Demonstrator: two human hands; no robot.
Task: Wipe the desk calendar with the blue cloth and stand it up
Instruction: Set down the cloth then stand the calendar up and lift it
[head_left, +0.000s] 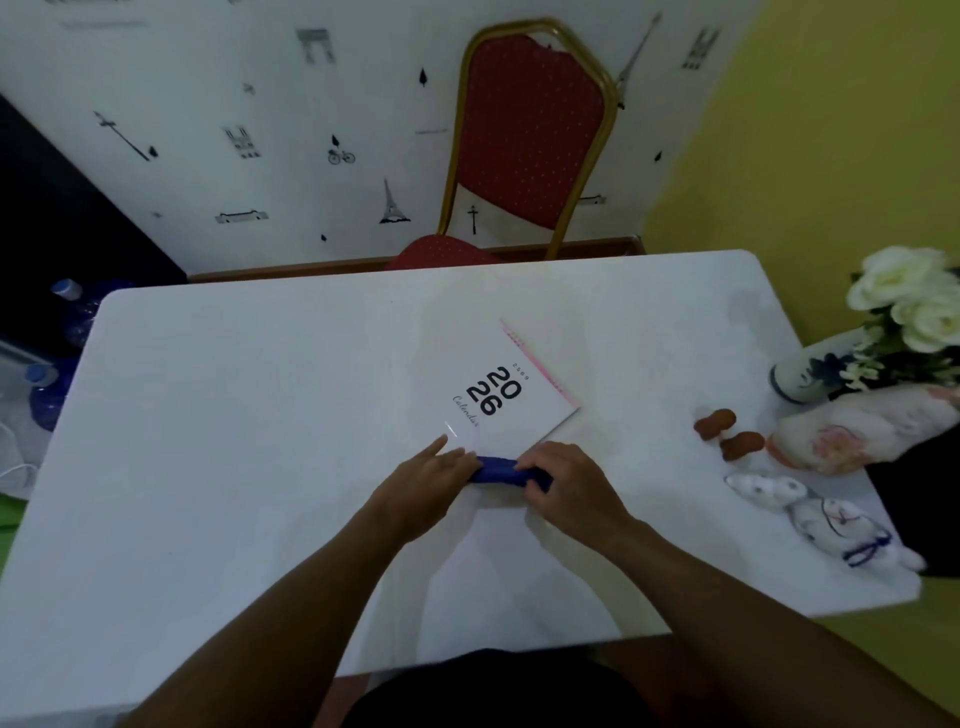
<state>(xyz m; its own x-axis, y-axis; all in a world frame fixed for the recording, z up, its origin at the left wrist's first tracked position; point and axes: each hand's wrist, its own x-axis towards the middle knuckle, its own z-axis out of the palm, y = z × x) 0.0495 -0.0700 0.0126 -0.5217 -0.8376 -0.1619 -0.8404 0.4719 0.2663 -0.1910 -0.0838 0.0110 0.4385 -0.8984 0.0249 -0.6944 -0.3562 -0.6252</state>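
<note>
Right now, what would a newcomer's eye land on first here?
Probably both hands, left hand and right hand, gripping the rolled blue cloth at the table's middle. Just beyond lies the white desk calendar, flat, printed 2026. Then the red chair behind the table and the white flowers at the right edge.

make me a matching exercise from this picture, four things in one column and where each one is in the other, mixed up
Things:
1. blue cloth
2. desk calendar
3. red chair
4. vase of white flowers

Places:
A. behind the table's far edge
B. flat on the table, just beyond the hands
C. right side of the table
D. rolled up between the left hand and right hand

Pairs: 1-D, 2-B, 3-A, 4-C
</note>
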